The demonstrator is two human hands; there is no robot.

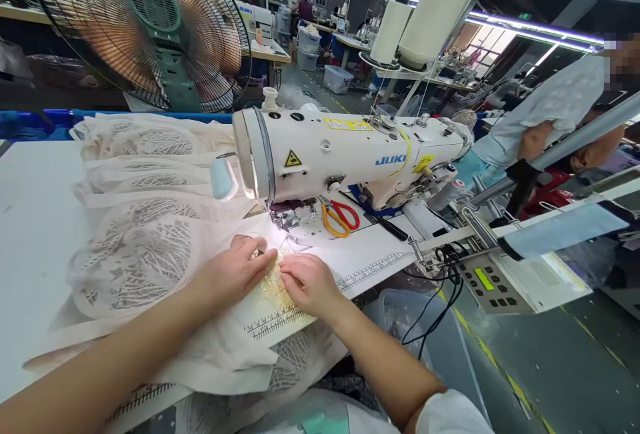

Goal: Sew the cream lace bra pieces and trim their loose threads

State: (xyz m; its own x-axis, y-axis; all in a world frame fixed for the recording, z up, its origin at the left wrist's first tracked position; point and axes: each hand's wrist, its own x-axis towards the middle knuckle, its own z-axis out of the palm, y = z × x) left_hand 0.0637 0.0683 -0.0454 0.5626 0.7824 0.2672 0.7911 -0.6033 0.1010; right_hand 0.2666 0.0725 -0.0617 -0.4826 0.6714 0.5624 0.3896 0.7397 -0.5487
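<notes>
Shiny yellowish material (273, 289) on white ruler-marked table (367, 257), greenish floor (575, 357) around

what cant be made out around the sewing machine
Head view: part of the pale yellow material, hidden by the left hand and right hand.
Head view: large thread cone, top cut off by the upper edge.
Head view: control panel display, any text too small.

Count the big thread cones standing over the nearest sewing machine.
2. The left cone stands above the sewing machine; the right cone, larger in view, is beside it, cut off by the top edge. Others could be hidden behind them.
</notes>
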